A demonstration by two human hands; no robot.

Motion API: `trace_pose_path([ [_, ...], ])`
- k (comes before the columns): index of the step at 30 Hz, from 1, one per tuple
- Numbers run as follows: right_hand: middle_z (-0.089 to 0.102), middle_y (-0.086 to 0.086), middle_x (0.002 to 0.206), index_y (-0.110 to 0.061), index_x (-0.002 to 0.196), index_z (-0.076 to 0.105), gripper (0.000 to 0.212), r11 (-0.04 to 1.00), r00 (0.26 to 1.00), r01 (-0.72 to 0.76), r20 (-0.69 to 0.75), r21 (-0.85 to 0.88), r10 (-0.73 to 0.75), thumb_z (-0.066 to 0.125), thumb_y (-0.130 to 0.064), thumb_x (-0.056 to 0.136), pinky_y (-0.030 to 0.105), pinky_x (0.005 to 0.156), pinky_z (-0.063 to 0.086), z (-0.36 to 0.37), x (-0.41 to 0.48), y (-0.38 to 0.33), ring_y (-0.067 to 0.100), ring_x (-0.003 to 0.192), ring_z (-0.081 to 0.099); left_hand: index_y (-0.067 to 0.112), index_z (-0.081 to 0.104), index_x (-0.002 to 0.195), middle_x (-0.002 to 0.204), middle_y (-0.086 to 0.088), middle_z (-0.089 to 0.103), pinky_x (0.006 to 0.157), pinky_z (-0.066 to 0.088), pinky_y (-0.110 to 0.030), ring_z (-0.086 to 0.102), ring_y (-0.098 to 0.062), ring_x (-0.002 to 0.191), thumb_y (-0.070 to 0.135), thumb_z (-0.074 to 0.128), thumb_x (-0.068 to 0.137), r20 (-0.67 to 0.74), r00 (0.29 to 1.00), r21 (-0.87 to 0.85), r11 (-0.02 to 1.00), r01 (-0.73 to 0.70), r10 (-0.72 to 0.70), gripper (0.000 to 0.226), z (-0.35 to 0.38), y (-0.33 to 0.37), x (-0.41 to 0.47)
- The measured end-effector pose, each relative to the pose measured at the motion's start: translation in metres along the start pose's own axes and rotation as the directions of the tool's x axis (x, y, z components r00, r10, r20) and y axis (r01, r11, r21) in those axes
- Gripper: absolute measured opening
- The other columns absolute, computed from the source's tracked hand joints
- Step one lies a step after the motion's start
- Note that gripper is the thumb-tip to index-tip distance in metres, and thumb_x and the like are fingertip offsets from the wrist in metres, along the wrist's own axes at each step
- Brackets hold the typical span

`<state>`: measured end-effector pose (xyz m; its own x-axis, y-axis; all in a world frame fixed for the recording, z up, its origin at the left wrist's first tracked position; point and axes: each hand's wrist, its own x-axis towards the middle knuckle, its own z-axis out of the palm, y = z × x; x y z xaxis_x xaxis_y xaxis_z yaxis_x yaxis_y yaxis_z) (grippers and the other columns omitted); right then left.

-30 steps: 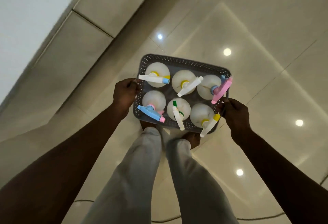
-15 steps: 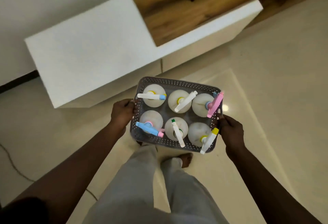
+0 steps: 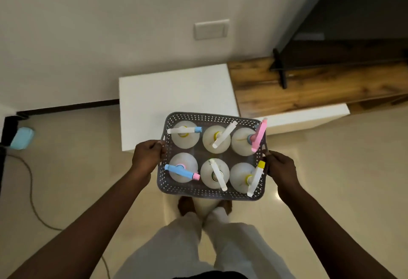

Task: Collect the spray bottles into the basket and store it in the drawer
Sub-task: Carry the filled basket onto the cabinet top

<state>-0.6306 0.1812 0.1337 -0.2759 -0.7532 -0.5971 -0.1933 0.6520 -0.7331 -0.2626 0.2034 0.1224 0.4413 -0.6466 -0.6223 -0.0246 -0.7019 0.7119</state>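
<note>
Grey perforated plastic basket [image 3: 176,188] sits mid-frame, your left hand [image 3: 147,159] and right hand [image 3: 280,169] clenched on its side rims, six white spray bottles [image 3: 185,137] upright inside. Collecting looks finished; next, lower it toward the white cabinet [image 3: 172,97] and find its drawer, not visible here.

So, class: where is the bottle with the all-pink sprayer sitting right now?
In the head view, the pink-sprayer bottle stands in the basket's far right corner, just above the right hand.

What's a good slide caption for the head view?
Both hands carry a grey basket of six spray bottles toward a low white cabinet.
</note>
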Motion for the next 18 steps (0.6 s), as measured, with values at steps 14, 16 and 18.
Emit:
trace_pose_path([
  [14,0.077,0.01,0.086,-0.013,0.093,0.08,0.024,0.989,0.973,0.062,0.229,-0.131,-0.031,0.058,-0.004,0.098,0.037,0.076,0.057,0.105,0.138,-0.107,0.02,0.074,0.066,0.029,0.083,0.07,0.081,-0.004,0.082,0.082,0.058,-0.035,0.072,-0.019,0.074,-0.001,0.064,0.096,-0.157,0.984,-0.196,0.979,0.055,-0.087,0.044,-0.031,0.049,0.1],
  [16,0.076,0.009,0.085,-0.01,0.095,0.079,0.024,0.989,0.968,0.046,0.249,-0.14,-0.01,0.057,-0.002,0.098,0.037,0.075,0.055,0.119,0.159,-0.114,0.021,0.074,0.065,0.036,0.083,0.066,0.07,0.007,0.079,0.087,0.059,-0.037,0.071,-0.021,0.078,-0.002,0.066,0.093,-0.157,0.983,-0.199,0.978,0.064,-0.096,0.05,-0.028,0.05,0.118],
  [18,0.074,0.005,0.077,-0.004,0.097,0.079,0.024,0.984,0.967,0.052,0.256,-0.171,-0.007,0.056,-0.001,0.098,0.033,0.069,0.053,0.133,0.181,-0.119,0.018,0.068,0.063,0.038,0.083,0.065,0.069,0.008,0.079,0.092,0.058,-0.04,0.07,-0.024,0.081,-0.004,0.066,0.092,-0.158,0.982,-0.194,0.978,0.074,-0.106,0.053,-0.024,0.046,0.139],
])
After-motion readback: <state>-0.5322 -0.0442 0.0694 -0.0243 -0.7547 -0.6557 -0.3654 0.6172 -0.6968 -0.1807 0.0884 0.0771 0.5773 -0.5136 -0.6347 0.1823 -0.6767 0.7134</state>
